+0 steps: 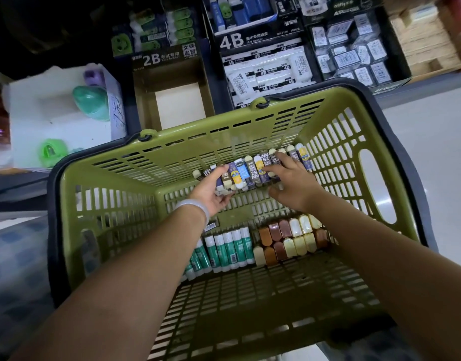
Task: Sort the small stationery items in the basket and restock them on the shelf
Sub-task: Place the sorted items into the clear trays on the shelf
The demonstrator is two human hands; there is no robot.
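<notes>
A: Head view, obscured items first?

B: Upper left corner is dark, nothing legible. White box (60,110) at left is overexposed; a green rounded piece (90,101) and a lime piece (51,151) rest on it, kinds unclear. Both forearms cover parts of the basket floor. Part of the glue stick row (223,250) sits behind the left forearm.

A: Container?

B: Basket (99,173), olive green slotted plastic, dark handles folded down round the rim, set before the shelf (432,82).

A: Contents?

B: Row of 2B erasers (253,169) along the far wall, sleeves brown, navy, light blue, some yellow-marked, standing side by side. Near side: green-and-white glue sticks, and just beside them a block of brown and cream erasers (289,239), sleeveless.

A: Hands?

B: Left hand (213,191), pale bangle at wrist, fingers curled round several erasers at the row's left end. Right hand (292,182), fingers extended, lying flat on the row's right half, nothing gripped.

A: Shelf stock?

B: 2B display carton (172,74), front tray bare cardboard, green-ended erasers behind. Beside it a 4B carton (266,71) of white wrapped erasers. Further right, clear-packed items, labels too small to read.
</notes>
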